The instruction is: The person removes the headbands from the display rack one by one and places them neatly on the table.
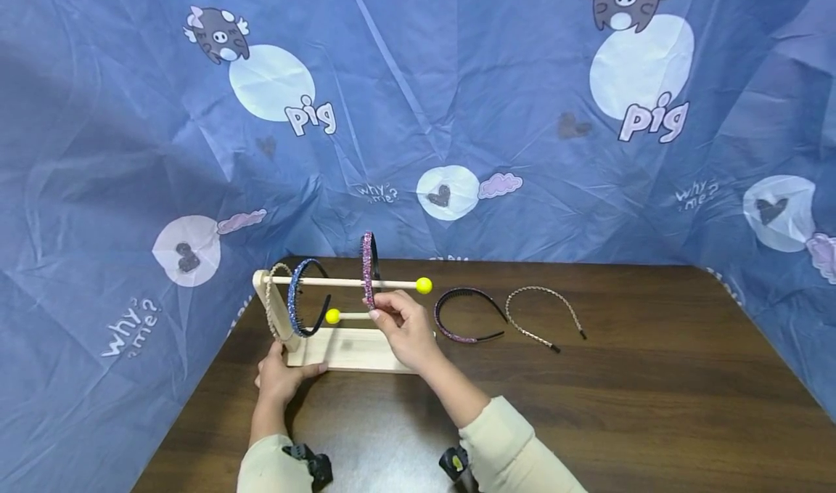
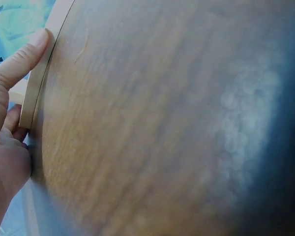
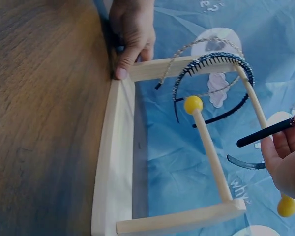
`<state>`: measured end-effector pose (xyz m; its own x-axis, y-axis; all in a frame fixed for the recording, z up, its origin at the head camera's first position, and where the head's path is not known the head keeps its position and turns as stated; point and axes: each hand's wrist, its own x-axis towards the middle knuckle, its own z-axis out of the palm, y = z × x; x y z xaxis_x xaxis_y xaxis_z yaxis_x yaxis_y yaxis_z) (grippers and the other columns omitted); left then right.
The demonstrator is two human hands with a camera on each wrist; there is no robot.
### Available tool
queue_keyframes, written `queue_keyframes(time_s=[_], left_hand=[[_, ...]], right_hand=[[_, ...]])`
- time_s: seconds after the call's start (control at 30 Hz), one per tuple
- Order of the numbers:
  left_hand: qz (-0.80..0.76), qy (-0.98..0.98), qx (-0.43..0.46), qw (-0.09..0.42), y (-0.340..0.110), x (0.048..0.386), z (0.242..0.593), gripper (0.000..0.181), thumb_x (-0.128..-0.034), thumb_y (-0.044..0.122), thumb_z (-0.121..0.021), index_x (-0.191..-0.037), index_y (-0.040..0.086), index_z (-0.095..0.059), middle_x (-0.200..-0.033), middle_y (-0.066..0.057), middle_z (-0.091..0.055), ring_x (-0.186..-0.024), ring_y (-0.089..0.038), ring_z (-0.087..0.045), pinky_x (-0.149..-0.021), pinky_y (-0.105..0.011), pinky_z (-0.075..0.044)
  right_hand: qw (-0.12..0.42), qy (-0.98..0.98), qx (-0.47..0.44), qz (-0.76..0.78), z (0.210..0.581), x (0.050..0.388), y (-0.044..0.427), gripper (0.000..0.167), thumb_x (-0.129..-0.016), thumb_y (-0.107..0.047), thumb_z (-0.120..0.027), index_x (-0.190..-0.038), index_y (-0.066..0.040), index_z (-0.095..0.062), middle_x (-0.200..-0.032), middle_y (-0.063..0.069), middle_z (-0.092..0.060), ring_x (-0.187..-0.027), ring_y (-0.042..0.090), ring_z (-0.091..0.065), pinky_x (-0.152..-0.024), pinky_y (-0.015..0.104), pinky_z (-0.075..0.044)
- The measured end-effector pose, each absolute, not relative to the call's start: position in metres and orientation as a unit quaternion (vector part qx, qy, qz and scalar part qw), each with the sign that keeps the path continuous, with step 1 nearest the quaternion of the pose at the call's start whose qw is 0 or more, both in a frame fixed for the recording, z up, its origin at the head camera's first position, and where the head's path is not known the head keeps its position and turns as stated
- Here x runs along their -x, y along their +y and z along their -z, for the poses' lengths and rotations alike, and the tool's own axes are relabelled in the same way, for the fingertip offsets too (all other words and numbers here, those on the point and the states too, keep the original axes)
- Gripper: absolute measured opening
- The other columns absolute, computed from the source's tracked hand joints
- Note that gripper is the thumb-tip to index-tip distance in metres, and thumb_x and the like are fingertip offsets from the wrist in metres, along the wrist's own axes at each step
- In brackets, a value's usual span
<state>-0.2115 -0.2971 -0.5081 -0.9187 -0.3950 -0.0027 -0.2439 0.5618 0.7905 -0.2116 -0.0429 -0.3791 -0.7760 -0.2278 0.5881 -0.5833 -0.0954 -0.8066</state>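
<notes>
My left hand (image 1: 281,378) grips the left end of a wooden headband rack (image 1: 353,351), its thumb along the base's front edge. My right hand (image 1: 410,333) pinches a pink-purple glitter headband (image 1: 367,261) near its lower end. That headband loops over the upper rod (image 1: 339,282). In the right wrist view its black ends (image 3: 263,133) point away from the hand. Nearer the left post, a blue glitter headband (image 1: 293,300) and a braided beige headband (image 1: 268,308) hang from the same rod.
Right of the rack, a dark purple headband (image 1: 445,326) and a gold braided headband (image 1: 522,331) lie on the brown table (image 1: 653,377). Yellow balls (image 1: 424,285) cap the rod ends. A blue printed cloth (image 1: 405,79) hangs behind.
</notes>
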Motion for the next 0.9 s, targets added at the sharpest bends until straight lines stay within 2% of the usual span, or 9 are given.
queue_keyframes(time_s=[0.3,0.47,0.6,0.77,0.9], left_hand=[[0.429,-0.881,-0.180,0.090,-0.298,0.211,0.509,0.094,-0.0594,0.030,-0.087,-0.135,0.004,-0.037,-0.133,-0.026,-0.041,-0.118,-0.047,-0.027,-0.095,-0.060,-0.013],[0.429,-0.881,-0.179,0.089,-0.298,0.212,0.507,0.095,-0.0591,0.031,-0.088,-0.134,0.004,-0.037,-0.132,-0.026,-0.042,-0.118,-0.047,-0.026,-0.095,-0.060,-0.013],[0.429,-0.881,-0.180,0.084,-0.297,0.212,0.506,0.097,-0.0590,0.033,-0.087,-0.135,0.003,-0.035,-0.134,-0.027,-0.040,-0.119,-0.048,-0.025,-0.095,-0.060,-0.012],[0.428,-0.882,-0.179,0.082,-0.297,0.211,0.506,0.097,-0.0591,0.033,-0.087,-0.135,0.002,-0.035,-0.132,-0.027,-0.040,-0.118,-0.049,-0.025,-0.095,-0.061,-0.012],[0.431,-0.881,-0.177,0.083,-0.298,0.212,0.507,0.097,-0.0588,0.033,-0.087,-0.135,0.002,-0.035,-0.131,-0.027,-0.041,-0.118,-0.050,-0.025,-0.094,-0.061,-0.012]], right_hand=[[0.149,-0.622,-0.290,-0.712,0.374,0.211,-0.027,0.012,-0.083,0.017,-0.055,-0.094,0.017,-0.059,-0.098,0.031,-0.058,-0.080,0.011,-0.055,-0.069,0.018,-0.046],[0.165,-0.610,-0.267,-0.727,0.370,0.210,-0.016,0.012,-0.083,0.017,-0.055,-0.094,0.018,-0.058,-0.096,0.032,-0.057,-0.077,0.011,-0.052,-0.068,0.016,-0.044],[0.186,-0.594,-0.262,-0.738,0.378,0.216,-0.010,0.013,-0.083,0.016,-0.055,-0.096,0.018,-0.058,-0.092,0.025,-0.059,-0.077,0.011,-0.052,-0.069,0.017,-0.044],[0.207,-0.568,-0.260,-0.753,0.392,0.221,-0.001,0.015,-0.083,0.013,-0.057,-0.097,0.017,-0.059,-0.092,0.010,-0.061,-0.079,0.009,-0.055,-0.071,0.018,-0.045],[0.215,-0.563,-0.248,-0.758,0.393,0.221,0.008,0.014,-0.084,0.012,-0.057,-0.097,0.017,-0.058,-0.092,0.015,-0.061,-0.079,0.009,-0.056,-0.070,0.018,-0.046]])
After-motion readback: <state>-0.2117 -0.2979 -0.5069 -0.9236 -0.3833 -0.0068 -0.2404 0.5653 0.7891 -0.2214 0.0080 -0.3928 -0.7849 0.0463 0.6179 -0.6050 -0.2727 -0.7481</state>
